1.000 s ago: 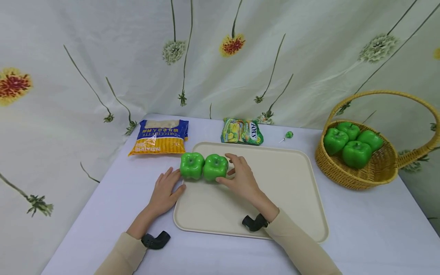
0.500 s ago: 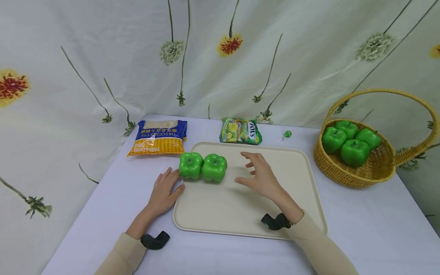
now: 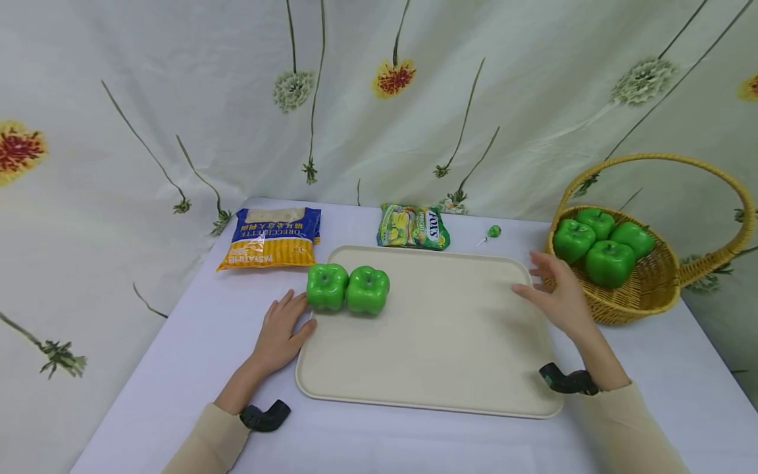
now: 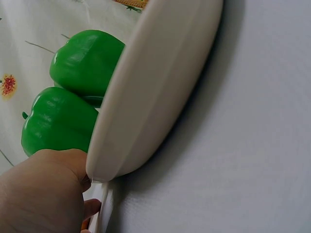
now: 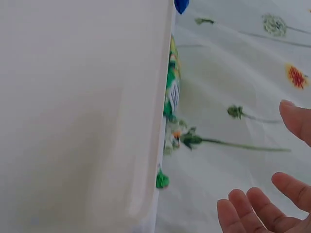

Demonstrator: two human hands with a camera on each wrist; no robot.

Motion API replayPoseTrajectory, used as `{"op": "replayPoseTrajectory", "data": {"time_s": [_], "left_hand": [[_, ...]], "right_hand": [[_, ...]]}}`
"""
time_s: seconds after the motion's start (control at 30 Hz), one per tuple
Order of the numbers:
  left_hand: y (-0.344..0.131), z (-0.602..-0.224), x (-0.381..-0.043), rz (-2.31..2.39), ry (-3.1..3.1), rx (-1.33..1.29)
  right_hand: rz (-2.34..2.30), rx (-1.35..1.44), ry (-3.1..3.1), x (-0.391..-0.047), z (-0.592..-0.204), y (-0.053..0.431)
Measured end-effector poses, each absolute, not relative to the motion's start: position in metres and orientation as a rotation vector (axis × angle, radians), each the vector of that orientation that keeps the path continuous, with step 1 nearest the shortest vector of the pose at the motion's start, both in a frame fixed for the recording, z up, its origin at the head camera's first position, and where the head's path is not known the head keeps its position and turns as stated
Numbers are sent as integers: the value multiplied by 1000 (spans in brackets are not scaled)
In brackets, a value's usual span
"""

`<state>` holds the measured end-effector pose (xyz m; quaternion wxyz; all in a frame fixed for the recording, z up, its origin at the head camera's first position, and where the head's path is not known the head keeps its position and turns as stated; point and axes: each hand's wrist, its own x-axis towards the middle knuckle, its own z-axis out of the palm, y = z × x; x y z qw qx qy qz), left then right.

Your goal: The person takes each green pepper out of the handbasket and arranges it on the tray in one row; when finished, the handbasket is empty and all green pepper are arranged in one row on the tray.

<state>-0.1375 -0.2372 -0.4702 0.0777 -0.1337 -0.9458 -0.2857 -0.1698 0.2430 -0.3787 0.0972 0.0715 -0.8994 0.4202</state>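
Two green bell peppers, a left one (image 3: 327, 287) and a right one (image 3: 368, 290), sit side by side at the left end of the beige tray (image 3: 432, 342). My left hand (image 3: 281, 336) rests at the tray's left edge with its fingers extended, beside the left pepper; the left wrist view shows it close to the rim. Over the tray's right edge, near the wicker basket (image 3: 604, 312), is my right hand (image 3: 556, 296), holding nothing. Its fingers are spread and slightly bent. Several more green bell peppers (image 3: 610, 263) lie in the basket.
Behind the tray lie an orecchiette pasta bag (image 3: 272, 238), a green Fox's candy bag (image 3: 413, 227) and a green lollipop (image 3: 493, 232). The basket's tall handle (image 3: 663, 158) arches up at the right. A flowered cloth (image 3: 355, 131) hangs behind the table.
My right hand has let go of the right pepper on the tray and moved right, over to the basket. The left hand and both tray peppers stay in place.
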Motion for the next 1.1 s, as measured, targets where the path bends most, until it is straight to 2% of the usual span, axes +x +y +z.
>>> {"op": "replayPoseTrajectory", "data": {"time_s": [0.23, 0.47, 0.8, 1.1], "left_hand": [[-238, -470, -137, -857, -2816, -406], [-238, -470, -136, -859, -2807, -407], [-238, -472, -137, -854, -2806, -407], [-237, -472, -138, -862, -2842, -383]], "right_hand": [[1125, -161, -2560, -173, -366, 307], [1138, -525, -2481, -183, -362, 341], [1166, -639, -2464, -197, -371, 355], [1190, -575, -2486, -201, -382, 362]]}}
